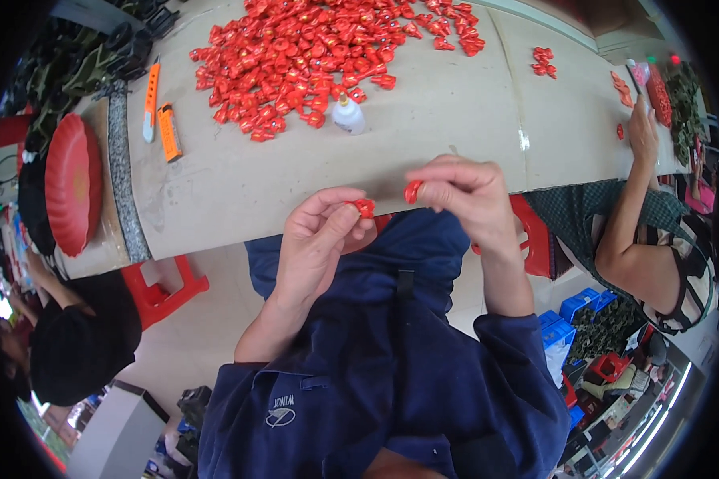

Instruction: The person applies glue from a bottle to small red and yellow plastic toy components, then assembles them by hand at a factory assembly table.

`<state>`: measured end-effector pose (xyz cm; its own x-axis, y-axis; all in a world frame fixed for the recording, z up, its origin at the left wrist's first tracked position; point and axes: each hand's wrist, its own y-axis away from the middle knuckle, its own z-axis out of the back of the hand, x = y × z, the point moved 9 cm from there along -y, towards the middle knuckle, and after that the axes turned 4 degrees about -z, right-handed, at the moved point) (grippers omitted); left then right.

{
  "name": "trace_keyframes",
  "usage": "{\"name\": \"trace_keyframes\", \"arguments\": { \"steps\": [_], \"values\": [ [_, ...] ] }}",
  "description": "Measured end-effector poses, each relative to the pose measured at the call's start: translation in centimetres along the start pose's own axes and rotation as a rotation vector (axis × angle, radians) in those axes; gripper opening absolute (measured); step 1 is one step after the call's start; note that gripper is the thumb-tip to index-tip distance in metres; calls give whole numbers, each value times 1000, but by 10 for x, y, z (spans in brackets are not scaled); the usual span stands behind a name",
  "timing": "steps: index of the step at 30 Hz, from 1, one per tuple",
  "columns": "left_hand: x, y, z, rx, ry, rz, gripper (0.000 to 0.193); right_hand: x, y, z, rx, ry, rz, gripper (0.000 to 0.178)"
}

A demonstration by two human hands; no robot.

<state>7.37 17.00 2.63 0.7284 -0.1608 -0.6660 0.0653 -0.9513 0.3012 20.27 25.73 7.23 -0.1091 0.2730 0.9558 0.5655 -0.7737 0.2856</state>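
Note:
Both my hands are raised over my lap at the table's near edge. Between thumb and fingers my left hand (321,231) pinches a small red plastic part (364,207). A second red plastic piece (412,191) is gripped between the thumb and forefinger of my right hand (465,191); a short gap separates the two. Farther back lies a big heap of similar red parts (295,60). At the heap's near side stands a small white squeeze bottle (348,116) with a brownish tip.
Left of the heap lie an orange utility knife (151,100) and an orange box (169,133). A red scalloped tray (73,185) sits at the far left. On the right are a few red parts (544,62) and a co-worker's arm (641,152). Red stools flank my seat.

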Motion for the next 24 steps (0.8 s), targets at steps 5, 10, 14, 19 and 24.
{"name": "trace_keyframes", "arguments": {
  "steps": [5, 10, 14, 19, 24],
  "values": [
    [2, 2, -5, 24, -62, 34, 21, -8, 14, -19, 16, -110, 47, 17],
    [6, 5, -1, 4, -89, 50, 20, -9, 16, -21, -15, -53, 60, 17],
    [7, 6, 0, 0, -106, 53, 20, 0, 18, -23, -27, 52, 139, 17],
    [6, 5, 0, -10, -166, 31, 20, 2, 17, -24, -42, 138, 155, 17],
    [7, 4, 1, -19, -178, 41, 19, 3, 17, -23, -58, 183, 172, 17]
  ]
}}
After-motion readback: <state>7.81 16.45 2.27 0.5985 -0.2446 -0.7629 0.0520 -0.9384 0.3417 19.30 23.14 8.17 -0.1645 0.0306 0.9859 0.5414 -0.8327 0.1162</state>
